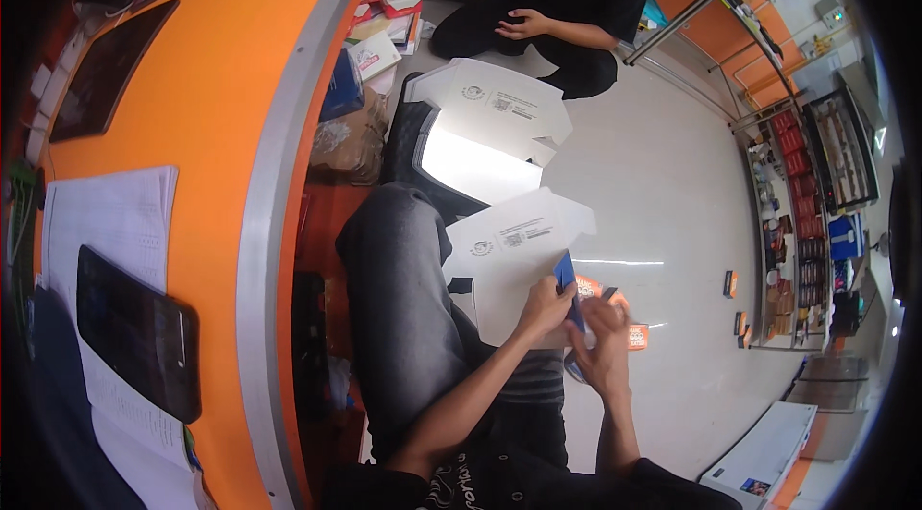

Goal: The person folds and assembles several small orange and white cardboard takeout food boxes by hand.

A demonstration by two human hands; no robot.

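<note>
A flat, unfolded white carton (519, 260) with small dark print lies across my lap. At its right edge stands a narrow blue cardboard flap (565, 272); I cannot tell whether it belongs to the carton. My left hand (545, 308) pinches this flap from the left, its wrist over the white board. On the other side my right hand (605, 342) has its fingers bent around the flap's lower end, thumb against the blue face. Beyond my knee, more white carton sheets (495, 116) rest in a stack on a dark support.
An orange counter (226, 59) with a phone (137, 332) and papers runs along my left. Orange printed packs (636, 335) are on the floor beyond my right hand. Opposite sits a person in black (586, 1). Shelves (783, 203) line the right wall; a white chest (764, 448) stands lower right.
</note>
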